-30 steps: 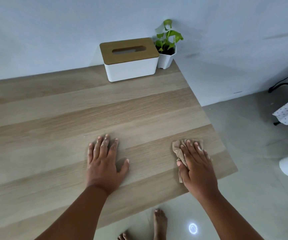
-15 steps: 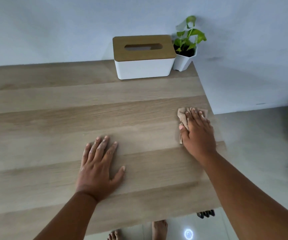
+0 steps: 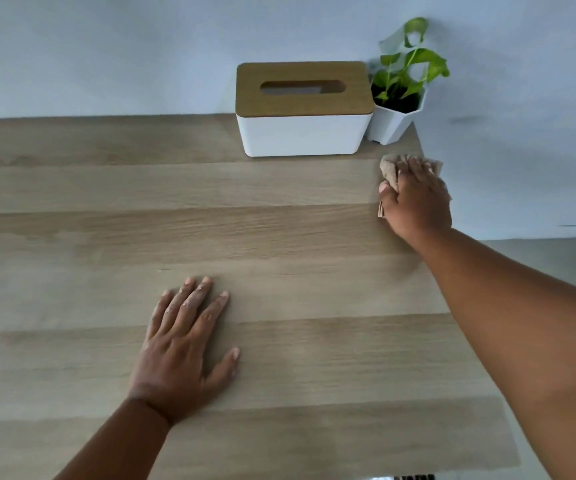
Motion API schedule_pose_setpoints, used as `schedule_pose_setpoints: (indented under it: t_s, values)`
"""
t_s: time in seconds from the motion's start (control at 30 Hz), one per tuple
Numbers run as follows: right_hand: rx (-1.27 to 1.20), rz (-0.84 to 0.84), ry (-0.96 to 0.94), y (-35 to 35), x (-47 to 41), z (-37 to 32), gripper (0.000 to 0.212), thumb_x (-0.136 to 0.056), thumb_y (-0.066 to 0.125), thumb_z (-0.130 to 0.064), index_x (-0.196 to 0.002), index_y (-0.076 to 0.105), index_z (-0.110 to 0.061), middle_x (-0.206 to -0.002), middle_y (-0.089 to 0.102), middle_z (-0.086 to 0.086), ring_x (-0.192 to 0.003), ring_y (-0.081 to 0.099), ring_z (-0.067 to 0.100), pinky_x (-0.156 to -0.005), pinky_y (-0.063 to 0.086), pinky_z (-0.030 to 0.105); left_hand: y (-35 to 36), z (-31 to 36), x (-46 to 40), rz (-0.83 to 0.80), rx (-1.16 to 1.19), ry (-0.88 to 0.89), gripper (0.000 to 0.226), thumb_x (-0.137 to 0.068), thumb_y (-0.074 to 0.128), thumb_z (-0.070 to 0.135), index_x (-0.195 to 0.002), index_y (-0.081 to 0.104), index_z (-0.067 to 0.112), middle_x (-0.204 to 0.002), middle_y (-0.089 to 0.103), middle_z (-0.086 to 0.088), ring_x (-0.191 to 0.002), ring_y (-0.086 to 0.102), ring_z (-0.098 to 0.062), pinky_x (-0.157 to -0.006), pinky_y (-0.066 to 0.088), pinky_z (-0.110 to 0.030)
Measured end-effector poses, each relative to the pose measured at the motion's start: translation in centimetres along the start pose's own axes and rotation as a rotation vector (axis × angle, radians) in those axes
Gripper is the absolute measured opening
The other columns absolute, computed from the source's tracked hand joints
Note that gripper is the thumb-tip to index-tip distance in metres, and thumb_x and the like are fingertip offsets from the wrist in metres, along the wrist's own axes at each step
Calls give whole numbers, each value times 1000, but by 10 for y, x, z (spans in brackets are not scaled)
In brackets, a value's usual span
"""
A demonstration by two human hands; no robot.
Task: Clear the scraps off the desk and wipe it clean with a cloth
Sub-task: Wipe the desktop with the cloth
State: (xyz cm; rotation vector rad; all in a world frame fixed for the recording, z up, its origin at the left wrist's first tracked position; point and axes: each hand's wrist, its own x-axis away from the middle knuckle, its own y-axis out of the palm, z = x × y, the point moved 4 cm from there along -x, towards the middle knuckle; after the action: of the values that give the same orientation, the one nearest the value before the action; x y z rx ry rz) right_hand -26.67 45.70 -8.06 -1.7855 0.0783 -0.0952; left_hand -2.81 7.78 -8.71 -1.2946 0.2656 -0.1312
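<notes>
Presently I see the right hand [image 3: 418, 199] pressing the cloth [image 3: 391, 171] on the bench [image 3: 279, 237] by the potted plant [image 3: 397, 98]; left hand [image 3: 182, 355] flat, holding nothing; tissue box [image 3: 303, 112].

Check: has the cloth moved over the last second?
Yes. The cloth, under the right hand, went along the desk's right edge from the near corner toward the tissue box.

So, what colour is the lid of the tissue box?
Light brown wood, on the tissue box whose body is white, seen from the head view.
</notes>
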Motion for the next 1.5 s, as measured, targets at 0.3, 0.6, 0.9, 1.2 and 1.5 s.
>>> schedule_pose_setpoints:
  t_s: [0.3, 0.6, 0.9, 1.2, 1.5]
  values:
    - [-3, -23, -57, 0, -28, 7, 67, -103, 36, -48, -160, 27, -14, -169, 21, 11, -158, 14, 30, -127, 14, 52, 2, -2, -1, 0, -6, 12, 81, -86, 57, 60, -154, 44, 20, -166, 31, -7, -156, 22, -27, -122, 25, -59]
    - [0, -24, -87, -1, 51, 0, 61, -104, 40, -44, -158, 34, -16, -168, 26, 9, -156, 19, 32, -126, 15, 51, -1, -1, 2, -18, 5, -6, 80, -86, 55, 62, -154, 44, 20, -166, 32, -8, -157, 19, -25, -124, 23, -57]
    - [-4, -5, -88, -5, 136, 1, 57, -103, 45, -40, -156, 40, -17, -167, 28, 7, -156, 20, 30, -126, 15, 52, 1, -3, 1, -20, 6, -10, 81, -86, 56, 62, -154, 44, 22, -166, 31, -6, -157, 18, -24, -123, 23, -57]
    - [-22, 8, -83, -4, 193, 5, 63, -97, 37, -47, -153, 47, -19, -165, 33, 4, -154, 26, 29, -124, 22, 52, 0, -1, 1, 1, 16, -17, 80, -84, 57, 62, -153, 46, 21, -165, 33, -6, -157, 21, -25, -123, 24, -57]
    - [-5, -37, -71, -4, 259, 8, 63, -99, 35, -47, -157, 38, -22, -168, 24, 1, -158, 15, 24, -126, 19, 52, 6, -6, 2, -28, -6, -16, 81, -87, 52, 66, -155, 40, 25, -166, 30, -6, -158, 15, -23, -124, 22, -56]
